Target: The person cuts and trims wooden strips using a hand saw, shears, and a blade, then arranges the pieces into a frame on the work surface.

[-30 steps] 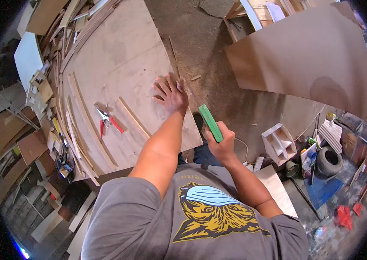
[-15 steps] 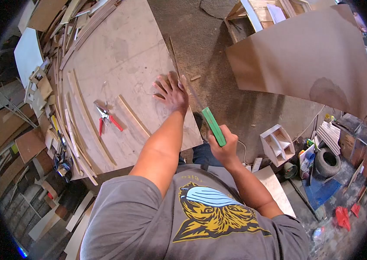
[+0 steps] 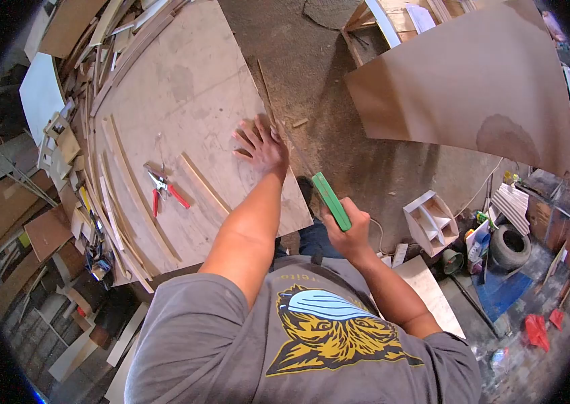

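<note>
a cluttered workshop, wood offcuts [image 3: 106,50] piled up

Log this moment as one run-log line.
left hand: spread on board near its edge | right hand: holding green-handled saw | red-handled tool: lying on board

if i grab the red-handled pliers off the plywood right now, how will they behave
The red-handled pliers should feel rigid and perhaps slightly heavy for their size, since the head looks like metal. The handles are spread apart, so they may swing as you lift. Rolling seems unlikely, as they lie flat on the plywood sheet.
</note>
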`<state>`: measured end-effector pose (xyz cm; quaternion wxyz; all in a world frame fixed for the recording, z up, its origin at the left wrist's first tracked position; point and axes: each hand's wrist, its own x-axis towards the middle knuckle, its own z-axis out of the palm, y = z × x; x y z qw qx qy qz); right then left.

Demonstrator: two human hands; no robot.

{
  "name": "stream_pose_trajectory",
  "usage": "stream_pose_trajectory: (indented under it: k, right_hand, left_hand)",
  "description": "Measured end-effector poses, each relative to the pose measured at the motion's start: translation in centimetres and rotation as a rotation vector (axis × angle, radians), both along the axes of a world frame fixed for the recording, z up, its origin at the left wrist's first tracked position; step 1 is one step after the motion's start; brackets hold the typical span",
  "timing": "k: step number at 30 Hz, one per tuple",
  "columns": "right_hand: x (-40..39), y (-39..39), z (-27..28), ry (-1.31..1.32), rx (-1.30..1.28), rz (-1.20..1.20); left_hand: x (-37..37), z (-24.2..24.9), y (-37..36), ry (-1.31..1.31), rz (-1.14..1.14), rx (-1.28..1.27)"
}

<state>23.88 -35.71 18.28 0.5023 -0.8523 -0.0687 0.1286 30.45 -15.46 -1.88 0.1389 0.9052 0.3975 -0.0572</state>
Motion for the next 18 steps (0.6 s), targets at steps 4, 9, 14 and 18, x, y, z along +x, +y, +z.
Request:
stream_pose_trajectory:
  k: [4,9,14,18]
  right_hand:
    - [0.5,0.0,0.2,0.015,0.010,0.035]
    - [2.4,1.6,-0.3,0.033,0.031,0.013]
    - [2.8,2.3,-0.1,0.032,0.003,0.040]
    - [4.1,3.7,-1.6,0.048,-0.033,0.034]
  left_hand:
    - [-0.2,-0.4,-0.1,-0.030,-0.019,0.052]
    - [-0.4,-0.7,-0.1,-0.021,-0.035,0.081]
    - [0.4,0.7,0.2,-0.016,-0.030,0.018]
    - [-0.2,1.4,-0.1,0.022,-0.034,-0.013]
